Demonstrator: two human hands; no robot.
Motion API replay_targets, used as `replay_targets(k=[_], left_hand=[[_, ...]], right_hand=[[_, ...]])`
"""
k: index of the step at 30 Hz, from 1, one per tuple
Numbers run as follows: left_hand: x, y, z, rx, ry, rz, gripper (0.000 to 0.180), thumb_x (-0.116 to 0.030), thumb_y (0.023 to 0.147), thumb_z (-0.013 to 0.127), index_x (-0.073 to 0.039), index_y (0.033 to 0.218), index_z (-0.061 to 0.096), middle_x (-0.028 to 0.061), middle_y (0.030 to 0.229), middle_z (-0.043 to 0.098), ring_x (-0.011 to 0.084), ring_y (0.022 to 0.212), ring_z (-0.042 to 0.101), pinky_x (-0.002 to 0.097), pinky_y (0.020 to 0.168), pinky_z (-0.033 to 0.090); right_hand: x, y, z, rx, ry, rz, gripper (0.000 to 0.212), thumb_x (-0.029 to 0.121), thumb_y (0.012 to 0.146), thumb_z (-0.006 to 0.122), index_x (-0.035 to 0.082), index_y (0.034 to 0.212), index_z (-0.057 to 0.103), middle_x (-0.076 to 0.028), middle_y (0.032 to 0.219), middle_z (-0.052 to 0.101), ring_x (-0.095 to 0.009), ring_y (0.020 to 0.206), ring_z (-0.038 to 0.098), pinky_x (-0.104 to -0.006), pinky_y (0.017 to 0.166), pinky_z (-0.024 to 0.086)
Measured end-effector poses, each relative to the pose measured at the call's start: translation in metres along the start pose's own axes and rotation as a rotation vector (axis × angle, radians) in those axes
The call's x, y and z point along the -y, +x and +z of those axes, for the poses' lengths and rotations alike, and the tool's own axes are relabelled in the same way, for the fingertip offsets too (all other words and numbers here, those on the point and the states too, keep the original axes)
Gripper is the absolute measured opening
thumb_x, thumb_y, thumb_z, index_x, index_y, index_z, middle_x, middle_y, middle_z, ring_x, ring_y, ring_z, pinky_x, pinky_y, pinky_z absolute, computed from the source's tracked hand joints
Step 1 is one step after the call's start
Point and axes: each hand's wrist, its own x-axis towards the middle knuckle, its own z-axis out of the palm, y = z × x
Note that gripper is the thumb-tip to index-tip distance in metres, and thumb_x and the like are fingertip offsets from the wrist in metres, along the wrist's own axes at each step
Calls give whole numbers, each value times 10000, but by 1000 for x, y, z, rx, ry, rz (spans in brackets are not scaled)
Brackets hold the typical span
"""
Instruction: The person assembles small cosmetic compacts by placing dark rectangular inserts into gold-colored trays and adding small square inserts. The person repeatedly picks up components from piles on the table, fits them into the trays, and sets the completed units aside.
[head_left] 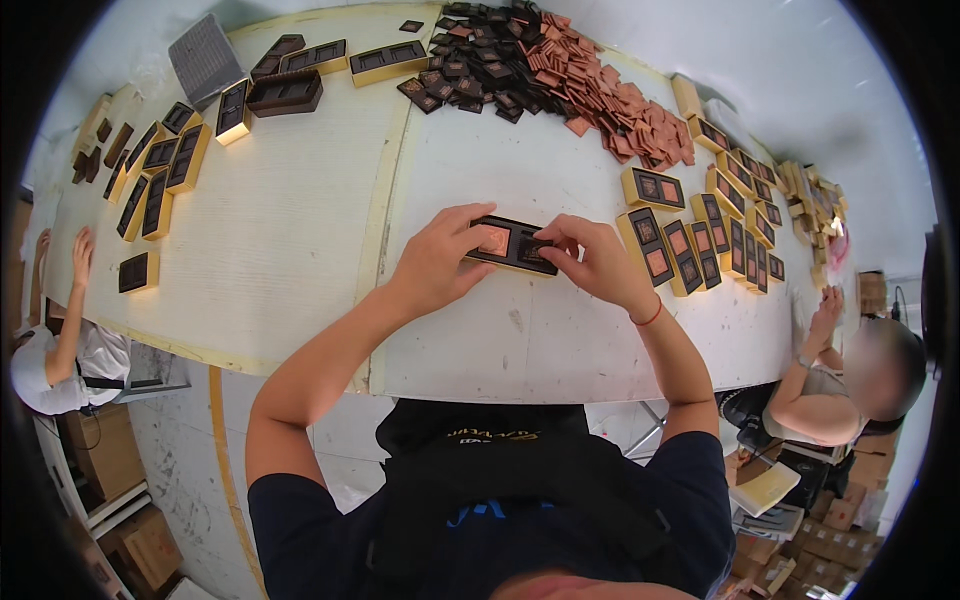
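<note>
A long black two-slot box [514, 266] with gold sides lies on the white table in front of me. My left hand [437, 256] grips its left end, thumb and fingers on opposite edges. An orange-brown square piece [494, 240] sits in the left slot, beside my left fingertips. At the right slot, my right hand [600, 262] pinches a dark square piece [532, 250] between thumb and fingers. Whether this piece is fully seated cannot be told, because the fingers cover part of it.
A heap of loose dark pieces [480, 70] and orange-brown pieces [625, 105] lies at the far side. Filled boxes [653, 188] stand at right; boxes with bare slots [187, 157] stand at left. Another person's hands [82, 258] are at far left, and a seated person [825, 400] is at right.
</note>
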Motion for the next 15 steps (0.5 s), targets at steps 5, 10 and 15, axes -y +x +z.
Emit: replay_targets(k=[5, 10, 15], left_hand=[[-3, 2, -2, 64, -97, -132, 611, -140, 733, 863, -90, 1265, 566, 99, 1273, 606, 315, 1186, 569, 399, 975, 503], [-4, 5, 3, 35, -47, -86, 615, -154, 737, 856, -111, 1265, 543, 70, 1210, 620, 311, 1159, 578, 409, 909, 521], [7, -4, 5, 20, -58, -85, 661, -254, 731, 872, -118, 1289, 545, 84, 1250, 613, 323, 1176, 567, 426, 941, 505]], right_hand=[[-2, -5, 4, -100, -86, -35, 174, 6, 857, 728, 21, 1029, 703, -82, 864, 637, -183, 721, 584, -292, 653, 474], [-7, -5, 11, -242, -187, -174, 222, -7, 847, 727, 42, 1064, 717, -96, 1054, 647, -262, 999, 622, -348, 821, 517], [-1, -23, 26, -197, -459, -342, 393, 0, 761, 766, 51, 1145, 697, -104, 1299, 626, -364, 1218, 576, -438, 1000, 481]])
